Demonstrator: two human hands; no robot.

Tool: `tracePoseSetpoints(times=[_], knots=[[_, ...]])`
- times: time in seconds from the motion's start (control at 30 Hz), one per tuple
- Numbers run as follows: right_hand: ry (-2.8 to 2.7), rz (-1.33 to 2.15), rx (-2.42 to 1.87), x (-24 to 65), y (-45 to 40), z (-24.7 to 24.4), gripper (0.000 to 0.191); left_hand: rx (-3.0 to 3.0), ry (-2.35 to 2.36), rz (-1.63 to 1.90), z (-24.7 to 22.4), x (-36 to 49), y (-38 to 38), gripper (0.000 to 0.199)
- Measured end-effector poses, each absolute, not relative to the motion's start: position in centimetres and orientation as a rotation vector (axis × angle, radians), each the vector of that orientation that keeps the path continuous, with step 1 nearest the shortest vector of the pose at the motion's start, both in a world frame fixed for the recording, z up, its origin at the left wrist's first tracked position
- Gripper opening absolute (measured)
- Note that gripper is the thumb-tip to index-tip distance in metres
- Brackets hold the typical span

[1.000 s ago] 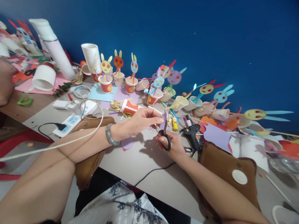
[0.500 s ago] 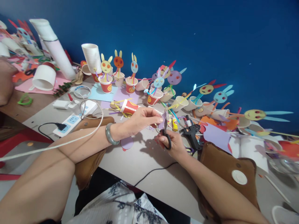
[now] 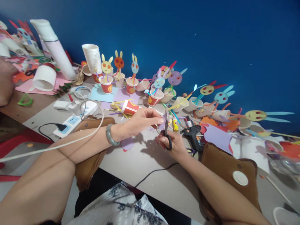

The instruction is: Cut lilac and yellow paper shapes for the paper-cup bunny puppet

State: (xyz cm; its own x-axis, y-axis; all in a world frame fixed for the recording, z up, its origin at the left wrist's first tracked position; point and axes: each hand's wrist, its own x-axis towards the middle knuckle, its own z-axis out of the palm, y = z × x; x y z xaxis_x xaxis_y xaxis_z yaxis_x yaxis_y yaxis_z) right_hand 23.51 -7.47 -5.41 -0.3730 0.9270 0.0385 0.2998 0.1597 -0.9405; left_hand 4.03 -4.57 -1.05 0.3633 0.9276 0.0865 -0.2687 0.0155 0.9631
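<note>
My left hand (image 3: 147, 119) pinches a small piece of purple paper (image 3: 162, 125) between thumb and fingers. Fingers of my right hand (image 3: 174, 143) are in the handles of black-handled scissors (image 3: 167, 137), whose blades point up and away against the paper's right edge. How far the blades are parted I cannot make out. On the table below my left wrist lies a purple paper disc (image 3: 127, 143) with a bit of red at its lower edge. A black glue gun (image 3: 193, 137) rests just right of my right hand.
Paper cups with rabbit figures, such as a blue-faced rabbit (image 3: 159, 82), line the blue wall. A power strip (image 3: 72, 121) and white cable lie left, by my forearm. Brown cushions (image 3: 228, 175) sit under both arms. A stack of white cups (image 3: 91, 57) stands behind. Another person's arm (image 3: 8, 81) shows far left.
Almost nothing differs. Both hands, the purple paper and the scissors hold nearly the same place.
</note>
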Motion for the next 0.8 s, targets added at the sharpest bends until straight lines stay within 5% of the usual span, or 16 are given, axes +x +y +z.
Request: tracePoseSetpoints(times=[0.8], knots=[[-1.833,1.186,-1.199,23.84,-6.82,-5.08,0.067,1.239,0.704,1.146,-1.71,3.93,-4.31,0.013]])
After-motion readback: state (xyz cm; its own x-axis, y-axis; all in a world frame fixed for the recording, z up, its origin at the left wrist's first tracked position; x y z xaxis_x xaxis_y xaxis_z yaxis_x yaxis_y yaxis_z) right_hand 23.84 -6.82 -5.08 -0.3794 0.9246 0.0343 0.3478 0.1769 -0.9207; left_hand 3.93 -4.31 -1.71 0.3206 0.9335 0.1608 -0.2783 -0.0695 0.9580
